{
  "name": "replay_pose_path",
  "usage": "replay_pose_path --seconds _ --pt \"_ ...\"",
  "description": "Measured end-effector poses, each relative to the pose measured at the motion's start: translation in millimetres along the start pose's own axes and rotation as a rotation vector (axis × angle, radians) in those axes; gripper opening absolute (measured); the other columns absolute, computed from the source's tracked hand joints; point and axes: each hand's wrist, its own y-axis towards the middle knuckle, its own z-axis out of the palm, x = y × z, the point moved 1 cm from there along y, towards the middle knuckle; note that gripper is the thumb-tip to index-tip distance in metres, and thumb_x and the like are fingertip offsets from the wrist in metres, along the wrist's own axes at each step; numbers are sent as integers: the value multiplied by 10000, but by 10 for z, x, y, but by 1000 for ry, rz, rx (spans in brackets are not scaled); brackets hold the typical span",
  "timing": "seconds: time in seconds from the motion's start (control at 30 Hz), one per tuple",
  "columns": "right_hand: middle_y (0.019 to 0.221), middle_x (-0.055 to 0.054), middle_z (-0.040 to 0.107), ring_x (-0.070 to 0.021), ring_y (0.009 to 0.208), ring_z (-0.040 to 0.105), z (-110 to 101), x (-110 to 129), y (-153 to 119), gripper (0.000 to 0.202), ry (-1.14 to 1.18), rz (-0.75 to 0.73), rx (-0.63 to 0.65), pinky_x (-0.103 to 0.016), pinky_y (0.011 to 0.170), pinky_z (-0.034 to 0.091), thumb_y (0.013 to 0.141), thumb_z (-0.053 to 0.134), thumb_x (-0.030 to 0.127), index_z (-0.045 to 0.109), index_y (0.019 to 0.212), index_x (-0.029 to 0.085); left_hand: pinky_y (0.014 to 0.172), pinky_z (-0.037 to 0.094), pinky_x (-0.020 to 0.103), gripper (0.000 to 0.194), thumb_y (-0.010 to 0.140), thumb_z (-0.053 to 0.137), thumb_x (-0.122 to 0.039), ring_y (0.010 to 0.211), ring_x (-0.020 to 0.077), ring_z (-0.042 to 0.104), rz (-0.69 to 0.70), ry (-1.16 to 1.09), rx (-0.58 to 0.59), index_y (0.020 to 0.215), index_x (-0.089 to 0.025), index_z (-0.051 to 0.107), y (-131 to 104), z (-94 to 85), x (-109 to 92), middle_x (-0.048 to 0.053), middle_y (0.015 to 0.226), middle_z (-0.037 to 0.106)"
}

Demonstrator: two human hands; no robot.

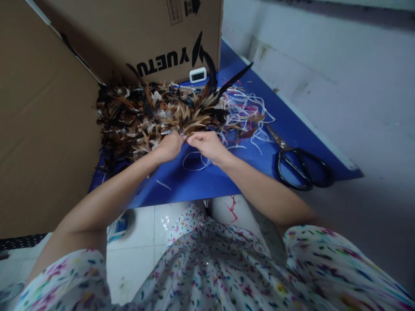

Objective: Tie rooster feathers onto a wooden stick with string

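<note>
My left hand [171, 145] is closed in a pinch at the base of a feather bunch [191, 116]. The bunch has tan-brown feathers that fan upward, with long black ones at the right. My right hand [209, 145] is also closed, its fingertips meeting the left ones at the same base. A thin clear strip [194, 168] loops on the table just below the hands; whether it runs into my fingers is hidden. Behind and left of my hands lies a broad pile of brown, black and white feathers [123, 116].
On the blue table [181, 190], white and red plastic strips [249, 108] lie tangled at the right. Large black-handled scissors [295, 166] rest near the right edge. A small white digital display [197, 75] stands before a cardboard box [129, 34]. A wall [324, 77] bounds the right.
</note>
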Motion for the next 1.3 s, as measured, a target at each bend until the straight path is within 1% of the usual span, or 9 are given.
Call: replay_pose_path --seconds 0.1,0.23,0.43,0.53,0.63,0.8,1.0,1.13,1.3 --pt "666 -9 619 -116 647 494 -18 -60 27 179 -150 -125 -18 -271 664 378 764 604 273 701 692 141 894 475 314 414 1008 332 -346 1044 254 664 -1 83 18 1178 -42 555 3 -26 -39 241 1125 676" --pt "711 -12 656 -127 695 534 -63 -65 38 177 -295 -189 -4 -265 684 374 778 577 229 724 725 147 842 474 291 411 1006 328 -367 993 241 667 -13 123 59 1149 -59 559 -11 -63 -57 217 1081 683" --pt "637 6 585 -108 628 476 -84 -43 73 154 -94 -79 -24 -265 645 360 731 651 269 704 684 132 724 444 255 405 1005 337 -398 830 195 641 23 115 87 1106 -73 555 -41 -102 -29 170 966 675" --pt "602 23 537 -90 590 432 -79 -1 66 147 -14 -10 -22 -264 621 350 720 660 258 691 663 126 730 445 263 423 997 370 -425 865 212 649 52 148 96 1121 -61 545 -43 -99 -10 186 986 674" --pt "623 13 560 -89 604 453 -79 25 57 138 -47 -51 -6 -260 633 361 725 655 225 682 640 120 772 460 278 411 991 404 -403 945 239 667 80 190 82 1160 -49 523 -41 -88 -6 207 1025 679" --pt "699 -22 657 -127 669 545 -82 54 -1 164 -400 -148 24 -262 667 377 799 607 217 747 763 139 796 494 294 350 994 400 -324 989 262 700 60 322 42 1203 -58 488 -102 -49 -77 213 1026 690" --pt "864 -106 745 -205 768 642 -84 243 -221 282 -879 -210 62 -313 691 373 923 498 238 769 921 164 745 534 305 448 958 149 -71 982 279 715 101 598 -140 1264 2 467 -187 81 -194 256 1073 651" --pt "938 -112 760 -227 838 672 -176 419 -354 295 -993 -236 101 -321 704 373 960 482 262 760 944 167 731 523 263 455 967 143 -85 958 245 712 104 631 -221 1245 -44 501 -174 127 -171 219 1062 643" --pt "911 -85 756 -206 808 666 -370 632 -468 281 -1033 -338 122 -313 691 383 968 483 261 750 939 178 721 499 273 480 976 118 -112 961 256 690 87 619 -295 1255 -61 506 -189 26 -68 227 1062 623"
